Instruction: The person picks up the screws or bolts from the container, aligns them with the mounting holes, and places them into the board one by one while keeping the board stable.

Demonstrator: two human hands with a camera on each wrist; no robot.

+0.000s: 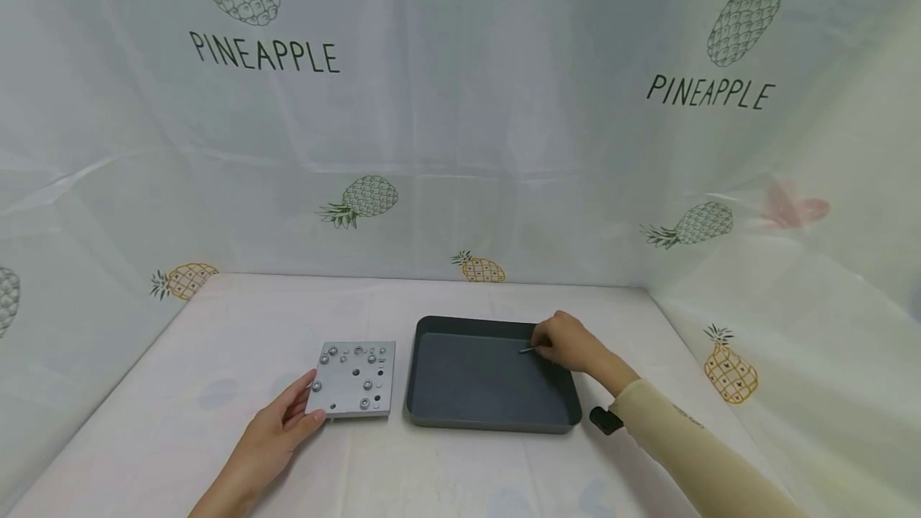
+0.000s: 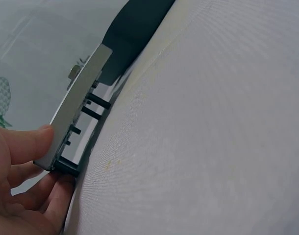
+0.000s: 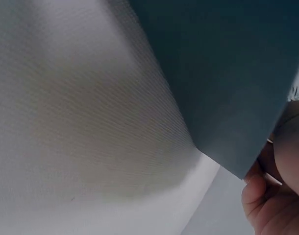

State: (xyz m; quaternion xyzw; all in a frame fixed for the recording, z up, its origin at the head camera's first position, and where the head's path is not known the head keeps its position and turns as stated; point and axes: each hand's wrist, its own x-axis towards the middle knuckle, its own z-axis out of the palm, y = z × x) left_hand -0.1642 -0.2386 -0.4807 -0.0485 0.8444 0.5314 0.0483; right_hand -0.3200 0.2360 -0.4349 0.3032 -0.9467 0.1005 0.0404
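Note:
My left hand [image 1: 277,426] grips the left edge of a silver metal plate [image 1: 345,378], thumb on its top side and fingers under it. Several screws sit in holes across the plate, and bare dark holes show between them. In the left wrist view, dark screw shanks [image 2: 99,101] stick out of the underside of the plate [image 2: 81,100]. My right hand [image 1: 564,340] is over the back right part of a dark grey tray [image 1: 475,386]. Its fingers pinch a slim grey metal rod [image 1: 528,350], perhaps a screw; its far end is hidden by the fingers.
The tray stands just right of the plate on a white cloth-covered table [image 1: 403,474]. A black wrist device [image 1: 606,420] is by the right sleeve [image 1: 691,446]. Behind the table hangs a pale curtain [image 1: 496,102] printed with pineapples.

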